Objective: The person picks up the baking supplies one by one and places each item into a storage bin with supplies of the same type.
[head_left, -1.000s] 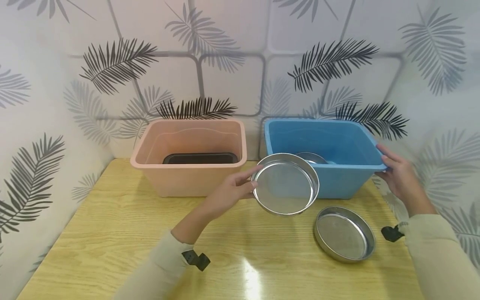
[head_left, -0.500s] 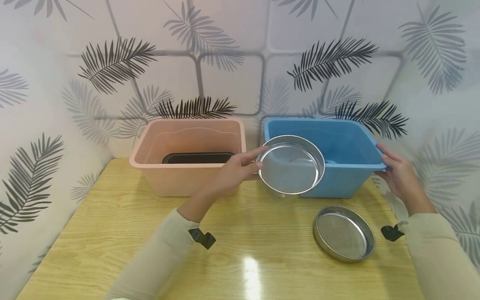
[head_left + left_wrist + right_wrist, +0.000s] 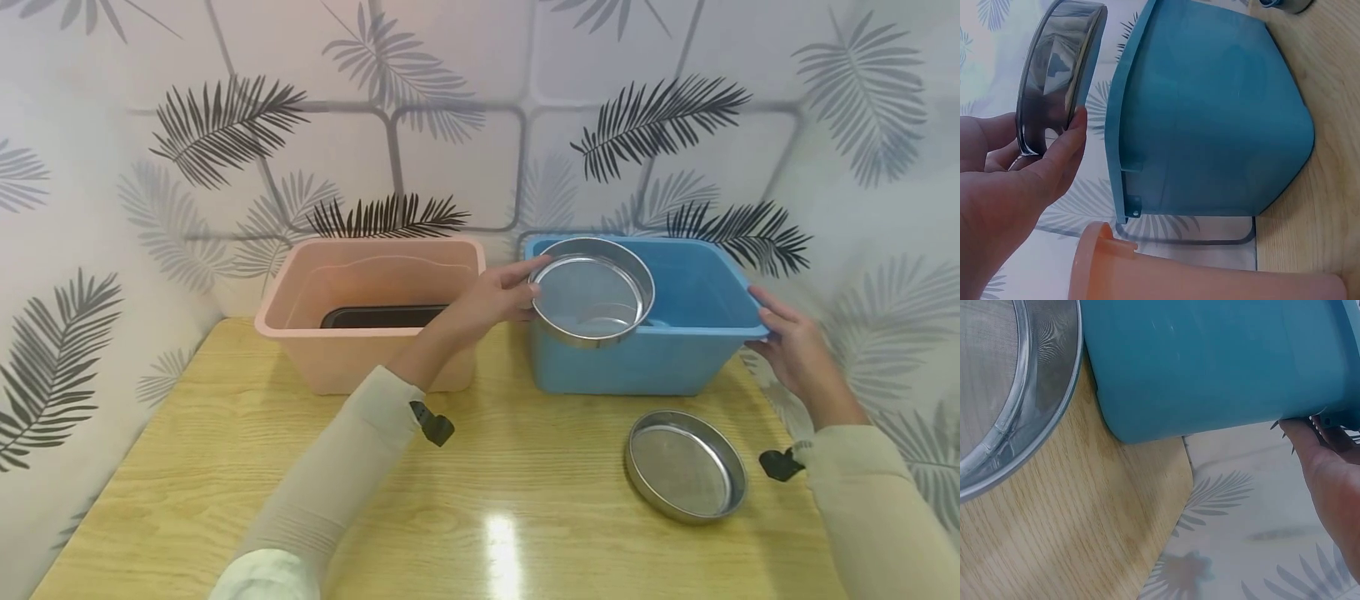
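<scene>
A round metal sieve (image 3: 592, 287) with a fine mesh is pinched at its left rim by my left hand (image 3: 495, 298). It overlaps the front left of the blue bin (image 3: 622, 362) in the head view. In the left wrist view the sieve (image 3: 1060, 75) stands edge-on above the level of the bin's rim, fingers beneath and thumb on its side. My right hand (image 3: 798, 346) grips the right end of the blue bin's rim. On the table in front of that bin lies a second sieve (image 3: 686, 467), also seen close in the right wrist view.
To the left stands a peach-coloured bin (image 3: 375, 358) with a black-rimmed item (image 3: 382, 317) inside. Both bins sit at the back of the wood-grain table (image 3: 300, 450), near a leaf-patterned wall (image 3: 465, 183).
My left hand has raised the sieve and carried it away from me, slightly right, from in front of the blue bin to its rim. My right hand has stayed on the bin.
</scene>
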Action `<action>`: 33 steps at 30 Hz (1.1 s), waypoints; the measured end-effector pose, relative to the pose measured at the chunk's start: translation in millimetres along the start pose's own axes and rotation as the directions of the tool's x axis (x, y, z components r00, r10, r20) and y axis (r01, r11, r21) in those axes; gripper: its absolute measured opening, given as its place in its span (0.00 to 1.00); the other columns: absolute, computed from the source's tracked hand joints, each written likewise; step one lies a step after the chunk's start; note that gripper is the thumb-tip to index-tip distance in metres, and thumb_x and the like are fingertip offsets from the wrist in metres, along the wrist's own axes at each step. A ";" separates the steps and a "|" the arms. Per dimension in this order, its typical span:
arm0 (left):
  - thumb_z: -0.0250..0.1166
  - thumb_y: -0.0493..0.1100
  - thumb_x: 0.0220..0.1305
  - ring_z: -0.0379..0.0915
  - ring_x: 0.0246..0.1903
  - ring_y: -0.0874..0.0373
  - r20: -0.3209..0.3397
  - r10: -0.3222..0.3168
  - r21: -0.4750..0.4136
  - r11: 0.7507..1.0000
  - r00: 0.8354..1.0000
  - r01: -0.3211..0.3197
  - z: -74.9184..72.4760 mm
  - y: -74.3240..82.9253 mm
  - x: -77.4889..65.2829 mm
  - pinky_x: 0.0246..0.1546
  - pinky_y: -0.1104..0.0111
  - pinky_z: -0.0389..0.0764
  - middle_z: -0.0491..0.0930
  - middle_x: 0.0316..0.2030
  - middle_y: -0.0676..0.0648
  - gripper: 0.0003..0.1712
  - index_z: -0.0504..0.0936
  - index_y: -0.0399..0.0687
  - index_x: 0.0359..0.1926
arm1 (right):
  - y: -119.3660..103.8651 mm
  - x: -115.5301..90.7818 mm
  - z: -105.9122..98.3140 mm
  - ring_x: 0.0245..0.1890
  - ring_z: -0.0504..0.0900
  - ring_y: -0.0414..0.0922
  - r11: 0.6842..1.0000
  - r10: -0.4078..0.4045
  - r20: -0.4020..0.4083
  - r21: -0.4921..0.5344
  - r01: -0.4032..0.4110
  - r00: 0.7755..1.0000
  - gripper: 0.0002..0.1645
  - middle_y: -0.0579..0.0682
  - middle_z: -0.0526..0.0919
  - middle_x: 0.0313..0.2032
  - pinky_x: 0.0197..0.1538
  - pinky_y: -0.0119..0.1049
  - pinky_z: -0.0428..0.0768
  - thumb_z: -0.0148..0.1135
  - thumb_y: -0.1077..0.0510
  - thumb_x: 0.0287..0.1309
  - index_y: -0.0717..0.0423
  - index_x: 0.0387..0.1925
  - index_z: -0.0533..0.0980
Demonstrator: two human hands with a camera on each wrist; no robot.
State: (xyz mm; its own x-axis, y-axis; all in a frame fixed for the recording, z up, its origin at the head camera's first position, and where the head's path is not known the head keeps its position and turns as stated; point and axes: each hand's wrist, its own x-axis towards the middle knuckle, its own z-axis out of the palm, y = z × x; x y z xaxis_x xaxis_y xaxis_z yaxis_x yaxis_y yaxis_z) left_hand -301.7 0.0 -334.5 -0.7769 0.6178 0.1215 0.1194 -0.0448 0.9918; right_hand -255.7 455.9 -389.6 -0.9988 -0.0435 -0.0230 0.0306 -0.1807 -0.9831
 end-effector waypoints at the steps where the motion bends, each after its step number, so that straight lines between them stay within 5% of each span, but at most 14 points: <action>1: 0.53 0.38 0.77 0.71 0.65 0.40 -0.001 -0.001 -0.010 1.000 1.000 0.001 -0.9 -0.3 4.6 0.61 0.55 0.79 0.60 0.76 0.44 0.30 0.62 0.51 0.77 | -0.1 0.3 0.3 0.79 0.29 0.54 1.000 0.001 0.000 0.000 -0.001 1.000 0.37 0.48 0.31 0.80 0.75 0.50 0.34 0.47 0.51 0.78 0.43 0.80 0.46; 10: 0.52 0.38 0.78 0.66 0.71 0.51 -0.043 -0.059 0.022 0.998 0.997 0.060 -5.6 0.3 41.0 0.63 0.57 0.77 0.56 0.78 0.51 0.30 0.61 0.55 0.77 | 0.1 2.3 0.2 0.79 0.30 0.53 0.999 0.011 -0.017 -0.035 -0.011 1.000 0.37 0.45 0.33 0.80 0.75 0.53 0.33 0.46 0.50 0.78 0.43 0.80 0.46; 15: 0.53 0.36 0.77 0.66 0.70 0.47 -0.074 -0.082 0.026 0.996 0.994 0.084 -6.2 -2.6 63.1 0.62 0.56 0.78 0.56 0.78 0.48 0.30 0.63 0.53 0.77 | 1.3 1.1 -0.9 0.79 0.28 0.53 1.000 0.001 -0.011 0.002 -0.001 1.000 0.36 0.45 0.32 0.80 0.75 0.51 0.34 0.46 0.52 0.78 0.41 0.79 0.47; 33: 0.52 0.31 0.76 0.58 0.74 0.48 0.000 -0.129 0.218 0.968 0.992 0.126 8.8 -16.2 120.4 0.65 0.50 0.74 0.57 0.78 0.47 0.30 0.65 0.49 0.76 | 2.2 1.0 0.7 0.79 0.30 0.53 1.000 -0.003 -0.011 -0.011 0.003 1.000 0.37 0.47 0.33 0.80 0.76 0.51 0.34 0.46 0.52 0.78 0.44 0.80 0.45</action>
State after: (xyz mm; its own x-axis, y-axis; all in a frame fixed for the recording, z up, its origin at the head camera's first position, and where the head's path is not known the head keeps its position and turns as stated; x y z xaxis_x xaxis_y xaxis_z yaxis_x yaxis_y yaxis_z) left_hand -391.8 82.1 -336.3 -0.7855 0.6188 -0.0074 0.1528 0.2055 0.9667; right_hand -256.6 454.8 -391.7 -0.9993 -0.0316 -0.0219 0.0269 -0.1697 -0.9851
